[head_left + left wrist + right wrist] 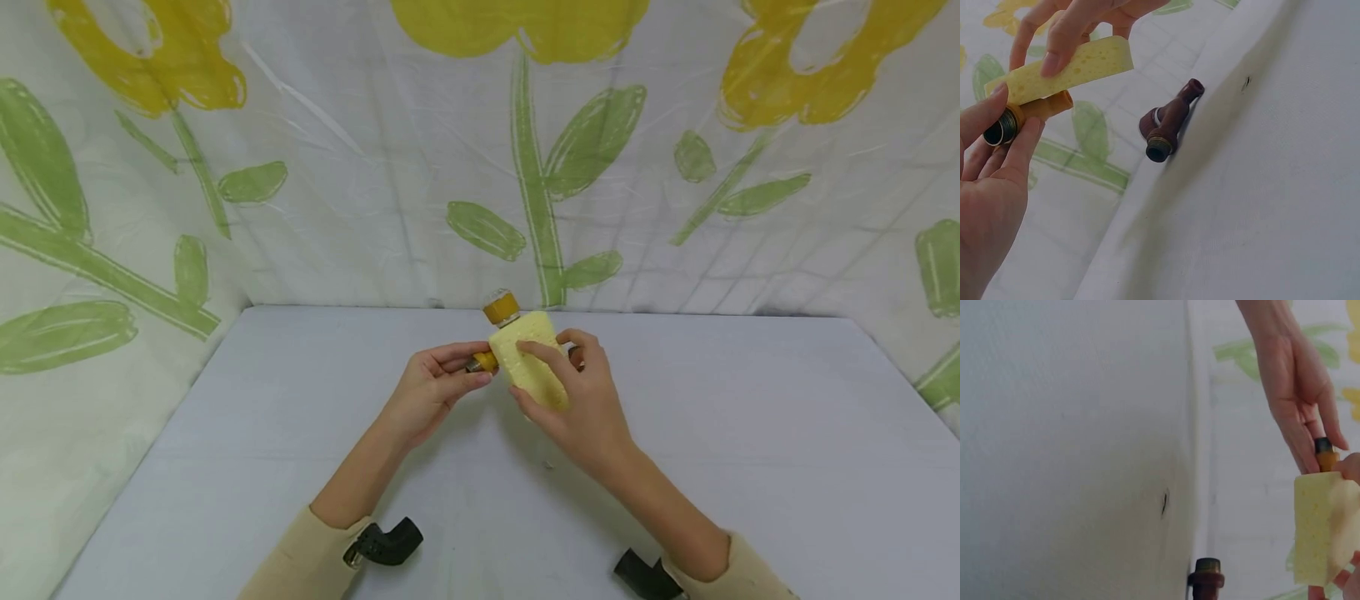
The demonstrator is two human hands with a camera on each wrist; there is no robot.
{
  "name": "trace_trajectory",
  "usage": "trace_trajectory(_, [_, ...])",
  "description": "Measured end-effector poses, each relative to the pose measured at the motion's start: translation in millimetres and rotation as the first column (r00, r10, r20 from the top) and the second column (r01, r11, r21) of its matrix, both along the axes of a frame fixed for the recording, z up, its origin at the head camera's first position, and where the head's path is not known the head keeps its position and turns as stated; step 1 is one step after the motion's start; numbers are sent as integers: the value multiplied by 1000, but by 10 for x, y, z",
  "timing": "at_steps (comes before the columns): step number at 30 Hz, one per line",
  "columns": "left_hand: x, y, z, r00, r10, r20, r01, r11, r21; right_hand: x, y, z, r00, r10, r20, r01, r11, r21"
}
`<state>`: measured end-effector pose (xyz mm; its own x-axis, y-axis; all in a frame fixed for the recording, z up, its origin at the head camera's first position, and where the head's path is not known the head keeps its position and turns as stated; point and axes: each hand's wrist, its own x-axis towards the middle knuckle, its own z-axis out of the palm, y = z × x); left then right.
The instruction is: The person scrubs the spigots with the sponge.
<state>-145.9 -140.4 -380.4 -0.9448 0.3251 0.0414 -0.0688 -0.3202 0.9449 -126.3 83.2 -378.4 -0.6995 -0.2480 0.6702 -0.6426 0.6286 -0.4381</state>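
My left hand (435, 387) pinches the threaded end of an orange, Y-shaped pipe fitting (1050, 107) between thumb and fingers. In the head view, its capped branch sticks out beyond a pale yellow sponge (512, 354), which covers the middle. My right hand (592, 404) grips the sponge by its edges and holds it against the fitting. A similar dark reddish-brown pipe fitting (1172, 119) lies on the table by the far edge in the left wrist view. Its threaded end (1207, 578) shows at the bottom of the right wrist view.
A white-covered table (285, 433) spreads beneath both arms. Behind it hangs a pale sheet (360, 225) printed with yellow flowers and green leaves. A small dark mark (1246, 82) shows on the table cover. Black curved devices (390, 542) are strapped at both wrists.
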Motion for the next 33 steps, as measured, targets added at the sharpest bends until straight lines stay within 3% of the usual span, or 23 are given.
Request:
trace_trajectory(11, [-1, 4, 21, 999, 25, 49, -29, 996, 84, 24, -24, -18, 998, 58, 1, -58, 998, -5])
trace_trajectory(16, [-14, -19, 28, 996, 65, 61, -68, 997, 47, 12, 15, 10, 991, 129, 20, -129, 992, 12])
trace_trajectory(25, [-25, -119, 42, 997, -70, 11, 70, 997, 28, -12, 136, 127, 953, 274, 132, -277, 961, 9])
trace_trajectory(33, [-42, -186, 91, 995, -102, 0, 102, 995, -16, -37, 201, 195, 918, 317, 239, -329, 944, 11])
